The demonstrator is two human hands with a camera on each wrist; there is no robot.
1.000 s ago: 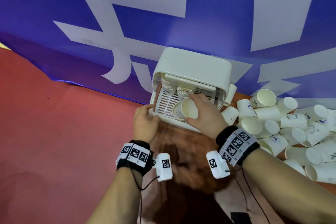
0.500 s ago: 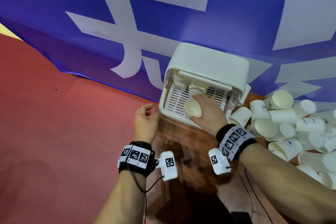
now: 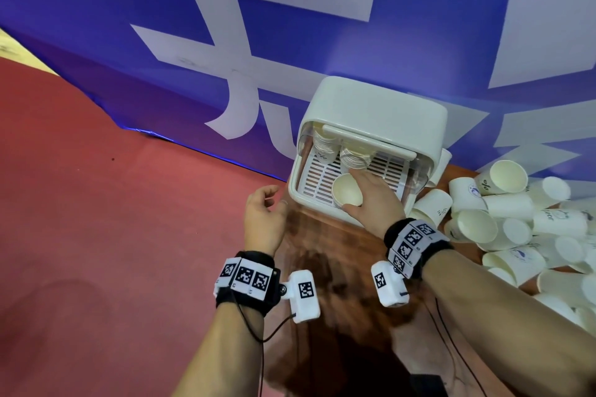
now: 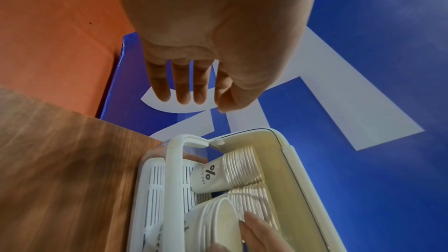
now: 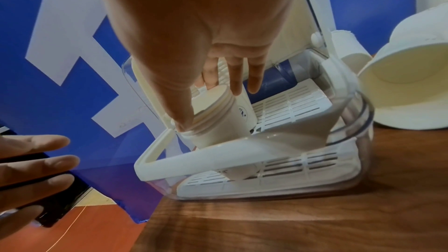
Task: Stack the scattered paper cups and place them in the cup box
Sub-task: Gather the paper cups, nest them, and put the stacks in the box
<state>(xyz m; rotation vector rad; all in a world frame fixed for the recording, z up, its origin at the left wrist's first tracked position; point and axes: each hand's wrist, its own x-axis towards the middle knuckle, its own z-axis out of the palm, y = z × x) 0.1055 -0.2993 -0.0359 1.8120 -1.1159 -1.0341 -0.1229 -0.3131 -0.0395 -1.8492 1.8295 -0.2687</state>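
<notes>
Head view: the right hand [image 3: 375, 203] grips a short stack of paper cups [image 3: 347, 193] inside the open cup box [image 3: 371, 113] on the wooden surface [image 3: 322, 255]; loose cups [image 3: 503, 222] lie heaped to the right. Left wrist view: the left hand [image 4: 213, 32] hangs relaxed, holding nothing; a stored stack reads "NICE DAY" [image 4: 206, 175]. Right wrist view: thumb and fingers [image 5: 236, 76] wrap the stack's side. Paper cups are likely light and crushable, best held gently around the wall.

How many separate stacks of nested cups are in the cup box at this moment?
3: one stack at the back left of the cup box, a second stack beside it, and the stack in the right hand near the front. Others may be hidden under the lid.
</notes>
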